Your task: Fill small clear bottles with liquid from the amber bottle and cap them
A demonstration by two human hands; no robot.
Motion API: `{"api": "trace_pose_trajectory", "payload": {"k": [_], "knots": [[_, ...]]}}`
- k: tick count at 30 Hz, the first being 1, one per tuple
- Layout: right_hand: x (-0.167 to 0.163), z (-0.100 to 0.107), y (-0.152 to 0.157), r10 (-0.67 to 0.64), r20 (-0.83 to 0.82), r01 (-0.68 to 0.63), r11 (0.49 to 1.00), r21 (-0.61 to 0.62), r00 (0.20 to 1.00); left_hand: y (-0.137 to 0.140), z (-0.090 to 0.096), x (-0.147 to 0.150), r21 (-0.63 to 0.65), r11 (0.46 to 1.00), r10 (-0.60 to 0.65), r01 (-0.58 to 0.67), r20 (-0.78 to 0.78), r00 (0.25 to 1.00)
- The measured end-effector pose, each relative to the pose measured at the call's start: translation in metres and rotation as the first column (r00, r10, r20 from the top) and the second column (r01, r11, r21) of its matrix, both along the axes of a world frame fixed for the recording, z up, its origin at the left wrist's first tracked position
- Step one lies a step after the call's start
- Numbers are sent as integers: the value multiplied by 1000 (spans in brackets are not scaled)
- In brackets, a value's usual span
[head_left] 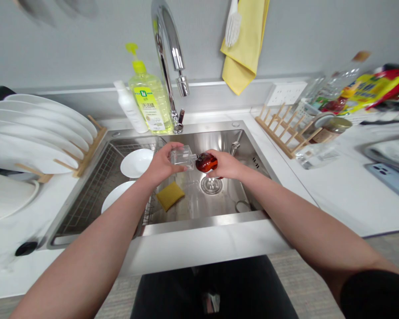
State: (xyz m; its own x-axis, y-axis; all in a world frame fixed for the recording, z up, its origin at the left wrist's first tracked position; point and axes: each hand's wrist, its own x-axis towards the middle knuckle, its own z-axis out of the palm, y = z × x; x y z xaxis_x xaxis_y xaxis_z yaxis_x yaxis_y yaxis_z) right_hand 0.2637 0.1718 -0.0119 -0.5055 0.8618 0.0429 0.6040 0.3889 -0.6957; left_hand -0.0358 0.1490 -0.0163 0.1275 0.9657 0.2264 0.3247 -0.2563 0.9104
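The left hand clasps a clear container, the right hand an amber bottle, close together over the sink

White plates stand in a wooden rack, and a white brush hangs before a yellow cloth.

Kitchen: steel sink in the middle, tap at 12 o'clock, dish-detergent bottle at 11, white plates racked upright at 9, yellow cloth and white brush hanging against wall at 1.
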Motion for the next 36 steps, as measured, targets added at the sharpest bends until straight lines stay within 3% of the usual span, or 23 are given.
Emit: {"api": "trace_pose_trajectory", "payload": {"k": [36], "knots": [[1, -3, 0, 18, -48, -19, 1000, -11, 999, -3, 8, 3, -18, 999, -31, 33, 98, 995]]}}
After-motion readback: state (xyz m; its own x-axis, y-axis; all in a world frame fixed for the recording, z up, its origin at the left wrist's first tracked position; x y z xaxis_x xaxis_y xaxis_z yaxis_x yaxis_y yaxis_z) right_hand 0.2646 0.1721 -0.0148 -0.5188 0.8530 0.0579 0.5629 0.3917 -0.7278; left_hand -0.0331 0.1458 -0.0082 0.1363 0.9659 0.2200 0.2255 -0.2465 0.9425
